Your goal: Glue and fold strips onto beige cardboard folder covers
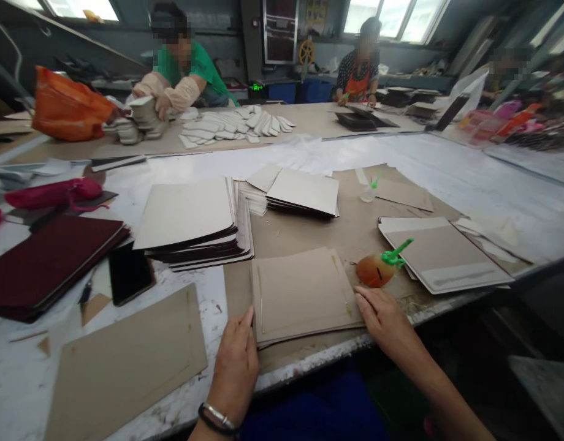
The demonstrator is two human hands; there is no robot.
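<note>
In front of me lies a small stack of tan cardboard sheets, with thin lines of glue along the top sheet's left and right sides. My left hand grips the stack's left edge, its thumb pointing up along the side. At the right edge my right hand is closed on the near corner, fingertips against the board. Just beyond that hand sits a round squeeze bottle of amber glue with a green nozzle. Another cardboard sheet, also with glue lines, lies to the left.
Pale boards are piled behind the stack, with more boards beside them. A phone and dark red panels lie left. Lined panels lie right, near a smaller bottle. Co-workers work across the table.
</note>
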